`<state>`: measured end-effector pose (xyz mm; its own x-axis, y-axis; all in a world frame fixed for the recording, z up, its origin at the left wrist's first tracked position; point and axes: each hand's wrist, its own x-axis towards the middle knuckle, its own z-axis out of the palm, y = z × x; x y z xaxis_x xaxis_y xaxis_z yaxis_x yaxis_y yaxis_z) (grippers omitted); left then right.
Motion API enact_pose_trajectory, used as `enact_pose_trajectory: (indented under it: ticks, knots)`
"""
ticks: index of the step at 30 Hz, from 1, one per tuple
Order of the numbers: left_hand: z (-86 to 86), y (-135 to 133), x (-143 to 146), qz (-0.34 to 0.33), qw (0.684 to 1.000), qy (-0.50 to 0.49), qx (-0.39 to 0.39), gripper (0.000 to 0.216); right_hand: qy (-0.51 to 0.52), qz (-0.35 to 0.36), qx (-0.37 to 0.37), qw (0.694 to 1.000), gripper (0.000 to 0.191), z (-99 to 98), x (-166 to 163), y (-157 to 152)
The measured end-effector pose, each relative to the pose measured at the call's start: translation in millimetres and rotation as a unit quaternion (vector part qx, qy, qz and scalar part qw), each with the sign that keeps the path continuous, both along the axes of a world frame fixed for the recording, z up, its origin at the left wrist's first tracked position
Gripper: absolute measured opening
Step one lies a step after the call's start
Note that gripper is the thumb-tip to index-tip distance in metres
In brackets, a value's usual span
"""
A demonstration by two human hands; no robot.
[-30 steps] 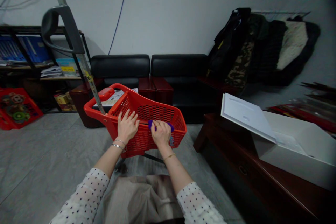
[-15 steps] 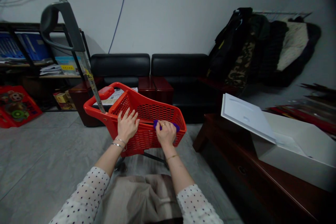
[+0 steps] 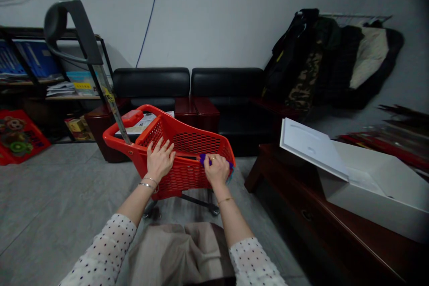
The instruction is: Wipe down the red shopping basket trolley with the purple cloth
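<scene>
In front of my knees stands a small red shopping cart (image 3: 197, 176) with perforated plastic sides and dark wheels. My left hand (image 3: 160, 161) lies on its near upper rim, fingers stretched out and spread. Further right along the same rim, my right hand (image 3: 217, 170) is closed on a purple cloth (image 3: 202, 159), pressed against the edge near the cart's front corner. Most of the cloth is hidden under the hand. The inside bottom of the basket is largely out of sight.
A metal pole with a grey handle (image 3: 90, 35) rises by the cart's push bar. Black armchairs (image 3: 228, 82) stand behind. To the right, a white box (image 3: 378, 192) with its lid (image 3: 313, 145) tilted lies on a dark wooden table (image 3: 295, 187). A shelf with blue binders (image 3: 40, 60) is at left.
My right hand has slid a little to the right along the rim with the purple cloth. My left hand keeps its place on the rim. The view has shifted slightly.
</scene>
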<state>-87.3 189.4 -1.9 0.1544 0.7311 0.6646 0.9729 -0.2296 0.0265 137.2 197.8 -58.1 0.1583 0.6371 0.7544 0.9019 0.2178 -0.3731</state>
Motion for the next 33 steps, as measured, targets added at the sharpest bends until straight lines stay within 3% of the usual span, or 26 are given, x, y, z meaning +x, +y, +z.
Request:
enact_pose_trajectory:
  ticks: [4, 7, 10, 12, 15, 19, 23, 26, 28, 30, 33]
  knots:
    - [0.6, -1.3, -5.3, -0.001, 1.000, 0.004, -0.001, 0.042, -0.044, 0.093, 0.007, 0.995, 0.026, 10.9, -39.0, -4.9]
    - [0.7, -3.9, -6.3, -0.005, 1.000, 0.010, -0.003, 0.042, -0.043, 0.120, 0.003, 0.992, 0.027, 4.7, -10.7, -3.5]
    - [0.1, -4.9, -3.8, -0.005, 1.000, 0.003, -0.001, 0.042, 0.002, 0.068, -0.011, 0.998, 0.028, -5.8, 28.5, 2.5]
    - [-0.3, -4.6, -1.9, -0.004, 1.000, -0.002, -0.001, 0.042, 0.028, 0.011, -0.020, 0.999, 0.028, -7.2, 32.5, 5.0]
    - [-0.1, -4.0, -1.0, -0.005, 1.000, -0.005, 0.001, 0.042, 0.010, 0.001, -0.019, 1.000, 0.026, 1.8, -2.2, 2.9]
    - [0.7, -4.4, -3.4, -0.009, 1.000, -0.001, 0.003, 0.042, -0.035, 0.097, -0.014, 0.995, 0.025, 16.3, -47.9, -4.3]
    - [0.0, -4.7, -5.4, -0.015, 1.000, -0.003, 0.001, 0.041, -0.026, 0.114, -0.016, 0.993, 0.025, 7.1, -10.5, -3.3]
    - [-1.2, -3.8, -5.1, -0.011, 1.000, -0.006, 0.002, 0.041, 0.014, 0.054, -0.021, 0.998, 0.027, -6.3, 33.1, 1.7]
    - [-1.6, -3.1, -4.4, -0.008, 1.000, -0.007, 0.004, 0.040, 0.038, 0.004, -0.028, 0.999, 0.028, -8.8, 38.8, 2.7]
    - [-1.4, -2.9, -3.7, -0.008, 1.000, -0.007, 0.004, 0.040, 0.041, -0.020, -0.031, 0.998, 0.027, -4.4, 19.8, 0.9]
    - [-0.6, -3.6, -3.8, -0.008, 1.000, 0.002, 0.003, 0.041, 0.001, 0.031, -0.025, 0.999, 0.026, 9.0, -29.4, -4.9]
